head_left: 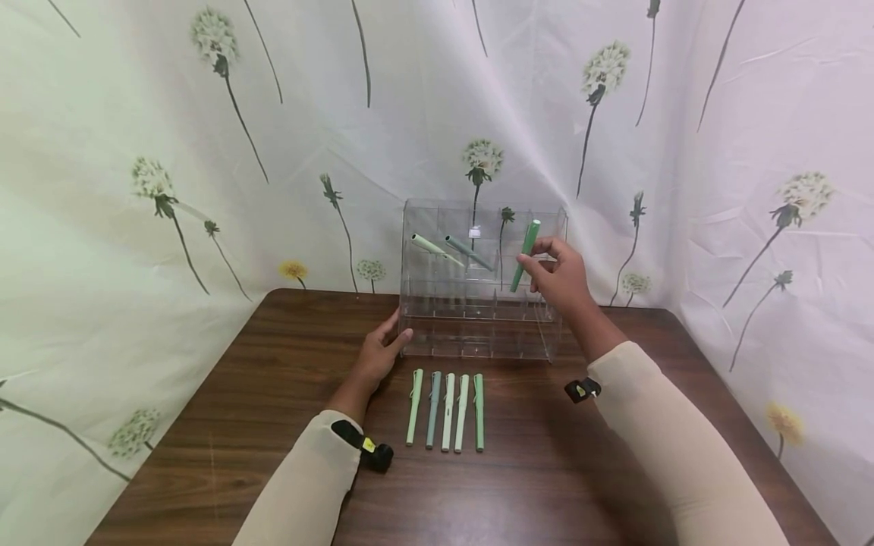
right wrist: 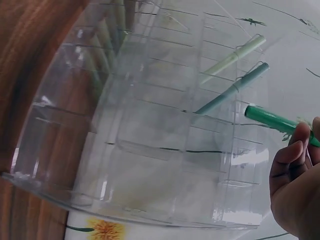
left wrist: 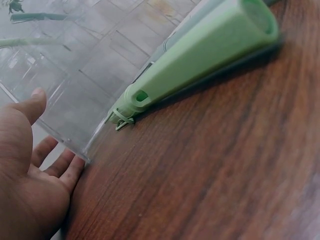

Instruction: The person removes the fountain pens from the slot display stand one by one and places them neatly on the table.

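My right hand (head_left: 561, 279) pinches a green capped pen (head_left: 526, 255) between thumb and fingers, in front of the upper right part of a clear plastic pen organizer (head_left: 437, 337). In the right wrist view the green pen (right wrist: 270, 119) points towards the organizer's upper compartments. Two pens lean in its upper tier: a pale green pen (head_left: 430, 246) and a grey-green pen (head_left: 467, 251). Low on the organizer's left side rests my left hand (head_left: 379, 353), thumb at the front edge and fingers fairly straight along the side wall, as the left wrist view also shows.
Several capped pens lie in a row on the brown wooden table (head_left: 273, 394) before the organizer, a light green pen (head_left: 413, 407) leftmost and a darker green pen (head_left: 479, 413) rightmost. Behind the organizer hangs a white curtain (head_left: 410, 136) printed with dandelions.
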`<state>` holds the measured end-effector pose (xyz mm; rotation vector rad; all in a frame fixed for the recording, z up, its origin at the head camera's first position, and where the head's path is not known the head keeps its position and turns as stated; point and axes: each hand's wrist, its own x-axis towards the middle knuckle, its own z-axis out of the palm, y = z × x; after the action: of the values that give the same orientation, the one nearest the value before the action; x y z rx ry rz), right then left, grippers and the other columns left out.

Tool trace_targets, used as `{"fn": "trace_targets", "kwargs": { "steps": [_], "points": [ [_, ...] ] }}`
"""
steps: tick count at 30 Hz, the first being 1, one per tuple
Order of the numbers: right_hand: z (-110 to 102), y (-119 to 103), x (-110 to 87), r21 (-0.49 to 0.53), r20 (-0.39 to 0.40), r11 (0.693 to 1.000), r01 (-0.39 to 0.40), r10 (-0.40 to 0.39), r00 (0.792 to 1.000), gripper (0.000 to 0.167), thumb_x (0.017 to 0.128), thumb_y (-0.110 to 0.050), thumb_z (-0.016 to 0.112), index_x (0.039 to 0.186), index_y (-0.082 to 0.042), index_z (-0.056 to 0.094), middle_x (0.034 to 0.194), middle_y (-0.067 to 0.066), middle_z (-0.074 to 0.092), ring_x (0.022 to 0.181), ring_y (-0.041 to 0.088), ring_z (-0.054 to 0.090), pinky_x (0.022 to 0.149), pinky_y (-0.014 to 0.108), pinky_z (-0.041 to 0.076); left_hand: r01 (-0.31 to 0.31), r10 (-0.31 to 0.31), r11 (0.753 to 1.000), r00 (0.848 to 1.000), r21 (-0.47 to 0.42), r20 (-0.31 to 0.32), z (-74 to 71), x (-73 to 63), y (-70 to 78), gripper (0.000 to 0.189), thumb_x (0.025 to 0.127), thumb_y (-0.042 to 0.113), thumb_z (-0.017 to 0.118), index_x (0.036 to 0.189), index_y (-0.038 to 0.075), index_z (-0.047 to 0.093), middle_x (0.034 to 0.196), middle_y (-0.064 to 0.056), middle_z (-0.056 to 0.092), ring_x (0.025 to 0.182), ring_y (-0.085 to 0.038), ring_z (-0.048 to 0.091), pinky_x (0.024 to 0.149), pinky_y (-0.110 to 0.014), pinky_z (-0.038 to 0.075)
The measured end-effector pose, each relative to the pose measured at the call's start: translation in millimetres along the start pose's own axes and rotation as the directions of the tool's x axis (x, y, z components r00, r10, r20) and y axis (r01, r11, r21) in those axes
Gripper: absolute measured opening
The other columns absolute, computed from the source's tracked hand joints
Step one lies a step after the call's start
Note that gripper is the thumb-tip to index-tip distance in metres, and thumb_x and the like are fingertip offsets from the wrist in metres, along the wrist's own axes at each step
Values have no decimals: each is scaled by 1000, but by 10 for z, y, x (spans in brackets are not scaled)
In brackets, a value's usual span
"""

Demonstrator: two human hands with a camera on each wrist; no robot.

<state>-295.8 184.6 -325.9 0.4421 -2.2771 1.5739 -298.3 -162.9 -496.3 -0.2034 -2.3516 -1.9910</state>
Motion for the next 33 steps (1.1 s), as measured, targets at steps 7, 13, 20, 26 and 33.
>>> {"fn": "trace_targets", "kwargs": {
  "steps": [7, 13, 20, 26, 33],
  "points": [
    [-24, 143, -120, -5, 40, 999, -49, 49, 998, 35, 105, -28, 76, 123, -1, 65, 113, 0, 64, 70, 11, 66, 65, 27, 61, -7, 7, 1000, 1000, 11, 3, -7, -7, -12, 69, 110, 31, 70, 171, 23, 39, 179, -12, 34, 168, -35, 29, 135, -56, 30],
    [-41, 220, -227, 74, 97, 995, -67, 60, 994, 60, 104, -21, 77, 156, -10, 49, 103, -1, 66, 70, 10, 69, 60, 27, 58, -10, 10, 1000, 1000, 6, 8, -13, -8, -25, 69, 110, 34, 70, 171, 24, 40, 179, -11, 34, 167, -36, 31, 134, -58, 31],
    [-34, 344, -354, 92, 160, 993, -76, 60, 985, 81, 105, -19, 76, 172, -29, 32, 94, 1, 62, 53, 11, 56, 54, 34, 57, 4, -4, 1000, 1000, 13, 7, -10, -13, -9, 68, 110, 34, 69, 171, 27, 39, 179, -11, 34, 167, -35, 31, 134, -58, 30],
    [2, 392, -478, 67, 155, 994, -84, 73, 985, 79, 103, -19, 78, 171, -26, 36, 93, 4, 65, 54, 20, 56, 53, 33, 55, 3, -3, 1000, 1000, 21, 10, -12, -9, -11, 69, 110, 36, 70, 171, 27, 39, 179, -10, 34, 168, -35, 29, 135, -58, 28],
    [66, 475, -639, 44, 188, 982, -182, 171, 967, 79, 104, -19, 78, 170, -22, 35, 94, 4, 65, 57, 14, 55, 56, 35, 55, -2, 2, 1000, 1000, 17, 11, -22, 5, -29, 70, 109, 34, 70, 171, 24, 39, 179, -9, 34, 168, -35, 28, 136, -58, 26]
  ]
}}
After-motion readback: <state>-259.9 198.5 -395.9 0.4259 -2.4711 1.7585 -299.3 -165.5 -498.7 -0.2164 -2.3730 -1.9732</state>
